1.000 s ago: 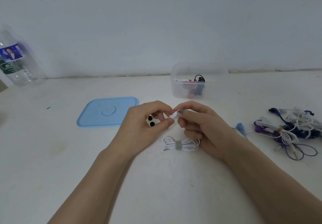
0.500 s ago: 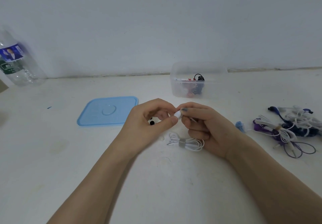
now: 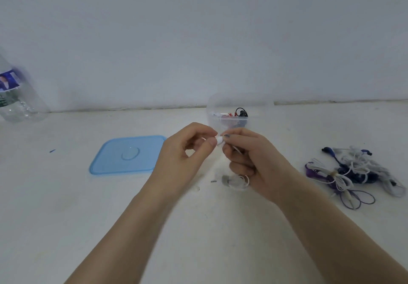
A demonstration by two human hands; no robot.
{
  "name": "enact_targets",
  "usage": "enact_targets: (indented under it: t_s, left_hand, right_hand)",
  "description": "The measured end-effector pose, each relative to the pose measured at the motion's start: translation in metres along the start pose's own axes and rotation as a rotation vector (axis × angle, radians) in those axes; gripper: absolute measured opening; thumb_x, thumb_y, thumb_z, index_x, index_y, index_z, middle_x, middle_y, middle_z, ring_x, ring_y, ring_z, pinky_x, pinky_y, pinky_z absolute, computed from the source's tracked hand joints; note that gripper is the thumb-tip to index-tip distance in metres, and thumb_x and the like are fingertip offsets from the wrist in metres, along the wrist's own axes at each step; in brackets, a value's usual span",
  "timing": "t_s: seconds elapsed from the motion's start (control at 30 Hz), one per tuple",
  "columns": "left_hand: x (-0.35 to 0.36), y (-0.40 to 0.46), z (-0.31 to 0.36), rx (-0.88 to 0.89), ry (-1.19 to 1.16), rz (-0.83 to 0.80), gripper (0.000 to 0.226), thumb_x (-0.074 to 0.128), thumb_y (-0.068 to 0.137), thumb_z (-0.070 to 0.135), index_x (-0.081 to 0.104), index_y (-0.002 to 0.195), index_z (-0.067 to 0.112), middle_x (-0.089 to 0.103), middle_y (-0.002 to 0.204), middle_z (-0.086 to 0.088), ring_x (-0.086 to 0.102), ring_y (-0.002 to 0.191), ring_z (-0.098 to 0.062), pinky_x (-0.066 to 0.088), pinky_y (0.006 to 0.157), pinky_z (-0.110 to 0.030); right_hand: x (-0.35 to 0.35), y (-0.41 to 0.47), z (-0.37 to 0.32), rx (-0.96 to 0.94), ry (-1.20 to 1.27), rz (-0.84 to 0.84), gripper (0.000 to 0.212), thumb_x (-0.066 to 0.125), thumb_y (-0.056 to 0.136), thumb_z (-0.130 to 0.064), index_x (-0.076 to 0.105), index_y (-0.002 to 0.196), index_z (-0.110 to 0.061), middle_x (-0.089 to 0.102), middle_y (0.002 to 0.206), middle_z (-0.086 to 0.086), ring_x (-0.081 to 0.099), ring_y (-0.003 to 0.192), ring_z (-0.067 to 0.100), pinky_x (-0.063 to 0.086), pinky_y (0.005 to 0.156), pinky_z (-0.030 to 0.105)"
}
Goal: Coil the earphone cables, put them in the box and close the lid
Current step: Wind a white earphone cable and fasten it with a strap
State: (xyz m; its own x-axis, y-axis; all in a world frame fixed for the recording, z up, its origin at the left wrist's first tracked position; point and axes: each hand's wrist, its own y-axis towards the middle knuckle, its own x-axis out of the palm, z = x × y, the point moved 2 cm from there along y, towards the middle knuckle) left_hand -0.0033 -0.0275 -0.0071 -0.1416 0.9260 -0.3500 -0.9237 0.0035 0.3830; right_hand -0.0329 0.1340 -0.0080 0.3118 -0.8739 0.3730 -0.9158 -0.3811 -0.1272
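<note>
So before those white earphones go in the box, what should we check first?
1. Clear plastic box open: ok, the flat blue lid lies apart on the white table.
2. White earbud held: ok, pinched between left hand and right hand.
3. White earphone cable coiled: ok, a grey band wraps it.
4. Room left in box: cannot tell.
5. More to coil: not ok, a tangled purple and white cable pile waits.

One head-worn camera looks forward and down; close over the hands, table (image 3: 66,206) and wall (image 3: 198,29) beyond.
</note>
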Motion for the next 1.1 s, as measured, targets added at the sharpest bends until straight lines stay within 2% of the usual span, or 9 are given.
enact_targets:
  t_s: [0.23,0.4,0.53,0.63,0.77,0.87,0.93,1.0,1.1]
  left_hand:
    - [0.002,0.09,0.027,-0.067,0.159,-0.043,0.015,0.049,0.103,0.036,0.062,0.108,0.029,0.07,0.104,0.007,0.069,0.084,-0.004,0.053,0.079,-0.027]
    - [0.017,0.134,0.017,-0.135,0.298,-0.135,0.025,0.039,0.104,0.031,0.06,0.118,0.027,0.068,0.112,0.0,0.066,0.103,-0.02,0.049,0.083,-0.03]
    - [0.03,0.147,0.01,-0.139,0.462,-0.227,0.039,0.035,0.103,0.018,0.056,0.136,0.022,0.065,0.13,-0.002,0.059,0.117,-0.021,0.046,0.1,-0.035]
    - [0.038,0.148,0.005,-0.163,0.55,-0.306,0.042,0.033,0.103,0.016,0.053,0.14,0.019,0.062,0.135,-0.002,0.057,0.12,-0.021,0.046,0.1,-0.035]
    - [0.044,0.144,0.005,-0.181,0.635,-0.36,0.042,0.034,0.102,0.017,0.049,0.141,0.017,0.058,0.141,-0.004,0.052,0.126,-0.026,0.043,0.106,-0.042]
    - [0.05,0.134,0.009,-0.16,0.679,-0.381,0.043,0.038,0.101,0.018,0.046,0.143,0.016,0.053,0.144,-0.007,0.047,0.131,-0.029,0.039,0.108,-0.044]
    - [0.051,0.125,0.017,-0.069,0.681,-0.31,0.037,0.04,0.098,0.013,0.052,0.133,0.014,0.057,0.134,-0.008,0.049,0.124,-0.03,0.041,0.102,-0.042]
    - [0.049,0.109,0.03,0.029,0.57,-0.213,0.018,0.042,0.092,0.006,0.055,0.102,0.015,0.06,0.104,-0.002,0.054,0.098,-0.024,0.043,0.079,-0.036]
    - [0.049,0.079,0.044,0.131,0.559,-0.28,0.02,0.044,0.09,0.005,0.04,0.079,0.022,0.047,0.076,0.006,0.043,0.068,-0.014,0.03,0.057,-0.033]
  right_hand:
    - [-0.008,0.066,-0.093,-0.263,-0.135,0.283,0.011,0.05,0.091,0.003,0.06,0.092,-0.002,0.061,0.064,0.011,0.032,0.037,0.011,0.028,0.038,0.023]
    - [-0.023,0.115,-0.105,-0.269,-0.2,0.375,0.02,0.051,0.09,0.001,0.062,0.107,0.002,0.067,0.065,0.005,0.056,0.055,0.013,0.049,0.058,0.025]
    - [-0.035,0.128,-0.081,-0.023,-0.704,0.327,0.017,0.042,0.092,-0.005,0.057,0.102,-0.004,0.074,0.067,0.003,0.069,0.082,0.026,0.041,0.06,0.027]
    - [-0.033,0.123,-0.078,0.089,-1.112,0.227,0.032,0.039,0.095,-0.004,0.061,0.118,-0.003,0.075,0.102,0.013,0.063,0.082,0.022,0.041,0.06,0.026]
    - [-0.026,0.107,-0.09,0.106,-1.436,0.102,0.038,0.044,0.096,-0.004,0.062,0.129,-0.009,0.062,0.129,0.013,0.049,0.094,0.022,0.046,0.092,0.033]
    - [-0.019,0.082,-0.102,0.104,-1.598,0.076,0.041,0.042,0.096,-0.004,0.059,0.132,-0.014,0.059,0.133,0.008,0.054,0.103,0.023,0.045,0.095,0.033]
    - [-0.015,0.065,-0.11,0.09,-1.664,0.119,0.042,0.039,0.096,-0.003,0.059,0.131,-0.015,0.058,0.134,0.006,0.057,0.115,0.026,0.047,0.091,0.032]
    - [-0.013,0.046,-0.114,0.073,-1.697,0.162,0.038,0.041,0.094,-0.005,0.061,0.124,-0.014,0.06,0.128,0.009,0.059,0.113,0.027,0.049,0.085,0.032]
    - [-0.014,0.023,-0.113,0.012,-1.788,0.188,0.028,0.046,0.091,-0.009,0.063,0.113,-0.01,0.063,0.118,0.011,0.062,0.104,0.028,0.05,0.077,0.032]
